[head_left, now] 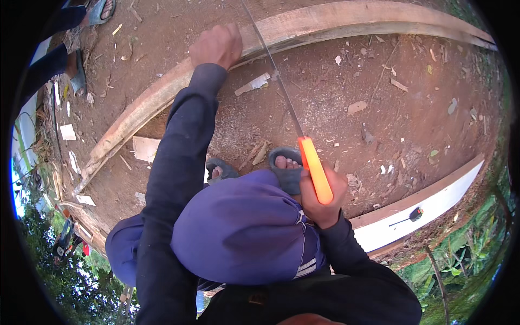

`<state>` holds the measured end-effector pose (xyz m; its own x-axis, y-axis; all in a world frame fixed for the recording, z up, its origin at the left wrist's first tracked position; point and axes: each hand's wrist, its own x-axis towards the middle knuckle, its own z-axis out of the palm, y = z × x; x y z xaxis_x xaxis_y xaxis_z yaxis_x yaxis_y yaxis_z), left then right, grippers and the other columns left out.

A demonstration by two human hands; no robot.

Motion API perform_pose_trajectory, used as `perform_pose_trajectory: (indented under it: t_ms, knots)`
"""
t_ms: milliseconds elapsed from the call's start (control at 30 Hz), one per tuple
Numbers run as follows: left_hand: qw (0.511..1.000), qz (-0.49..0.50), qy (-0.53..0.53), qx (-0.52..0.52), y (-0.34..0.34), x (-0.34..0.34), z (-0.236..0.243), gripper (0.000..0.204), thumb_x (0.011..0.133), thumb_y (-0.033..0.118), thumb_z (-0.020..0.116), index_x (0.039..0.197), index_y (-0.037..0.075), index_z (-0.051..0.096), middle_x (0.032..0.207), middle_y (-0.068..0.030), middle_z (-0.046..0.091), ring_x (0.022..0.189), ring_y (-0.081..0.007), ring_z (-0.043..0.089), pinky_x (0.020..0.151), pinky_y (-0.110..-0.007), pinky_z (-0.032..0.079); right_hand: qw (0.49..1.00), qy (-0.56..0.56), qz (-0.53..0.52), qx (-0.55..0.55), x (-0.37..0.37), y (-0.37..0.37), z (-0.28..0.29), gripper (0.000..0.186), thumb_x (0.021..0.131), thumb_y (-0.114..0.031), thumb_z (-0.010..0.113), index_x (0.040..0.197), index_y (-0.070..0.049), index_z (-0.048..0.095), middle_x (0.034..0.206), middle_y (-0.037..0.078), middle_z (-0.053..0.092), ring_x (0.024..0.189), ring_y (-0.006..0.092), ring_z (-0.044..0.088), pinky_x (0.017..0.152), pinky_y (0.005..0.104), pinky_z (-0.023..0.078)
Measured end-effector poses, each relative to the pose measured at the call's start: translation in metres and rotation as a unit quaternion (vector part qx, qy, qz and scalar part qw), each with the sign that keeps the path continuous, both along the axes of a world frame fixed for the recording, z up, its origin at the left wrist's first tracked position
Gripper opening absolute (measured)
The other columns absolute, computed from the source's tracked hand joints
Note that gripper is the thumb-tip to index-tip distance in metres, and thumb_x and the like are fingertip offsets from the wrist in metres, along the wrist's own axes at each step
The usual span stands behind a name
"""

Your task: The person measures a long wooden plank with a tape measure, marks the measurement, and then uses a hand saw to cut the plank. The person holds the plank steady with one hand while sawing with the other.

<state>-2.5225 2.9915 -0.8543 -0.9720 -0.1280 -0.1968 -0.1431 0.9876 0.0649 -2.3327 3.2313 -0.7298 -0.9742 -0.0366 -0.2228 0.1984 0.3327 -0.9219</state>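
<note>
My left hand (215, 47) is closed on a long wooden plank (336, 20) lying across the ground, its fingertips largely hidden. Just right of that hand, a handsaw's long thin blade (279, 81) crosses the plank. My right hand (327, 192) grips the saw's orange handle (314, 168) beside my right knee. Under the saw, fine pale shavings (233, 127) lie on the brown earth between my sandalled feet and the plank.
Another person's sandalled feet (78, 76) stand at the upper left. A white board (433, 208) with a dark tool (416, 214) on it lies at the lower right, beside greenery. A short wooden offcut (145, 148) and scattered scraps lie on the ground.
</note>
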Motion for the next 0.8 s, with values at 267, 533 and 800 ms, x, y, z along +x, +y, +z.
perform_pose_trajectory:
  t_ms: [267, 533, 800]
  knots:
    - [0.997, 0.066, -0.032, 0.01, -0.012, -0.012, -0.002, 0.04, 0.098, 0.03, 0.04, 0.1, 0.007, 0.073, 0.105, -0.0228, 0.073, 0.1, -0.0452, 0.069, 0.088, -0.054, 0.054, 0.999, -0.019, -0.021, -0.034, -0.065, -0.046, -0.046, 0.017, 0.08, -0.011, 0.069, 0.073, 0.001, 0.059, 0.06, 0.02, 0.06, 0.055, 0.0338, 0.067, 0.052, 0.0392, 0.05]
    - [0.999, 0.035, -0.036, 0.003, 0.002, -0.011, 0.005, 0.041, 0.098, 0.03, 0.039, 0.101, 0.007, 0.073, 0.107, -0.0225, 0.072, 0.103, -0.0459, 0.068, 0.092, -0.055, 0.053, 0.993, 0.092, 0.057, 0.046, -0.029, -0.013, -0.071, 0.011, 0.079, -0.007, 0.069, 0.077, 0.0, 0.061, 0.061, 0.017, 0.061, 0.053, 0.0324, 0.066, 0.05, 0.0401, 0.05]
    - [0.997, 0.065, -0.048, 0.011, -0.005, -0.013, 0.014, 0.042, 0.098, 0.03, 0.038, 0.106, 0.008, 0.073, 0.11, -0.0226, 0.072, 0.106, -0.0467, 0.067, 0.091, -0.055, 0.053, 0.995, 0.084, 0.042, 0.03, -0.009, -0.005, -0.07, 0.008, 0.08, -0.006, 0.07, 0.079, 0.0, 0.064, 0.061, 0.013, 0.064, 0.056, 0.0234, 0.069, 0.054, 0.0348, 0.053]
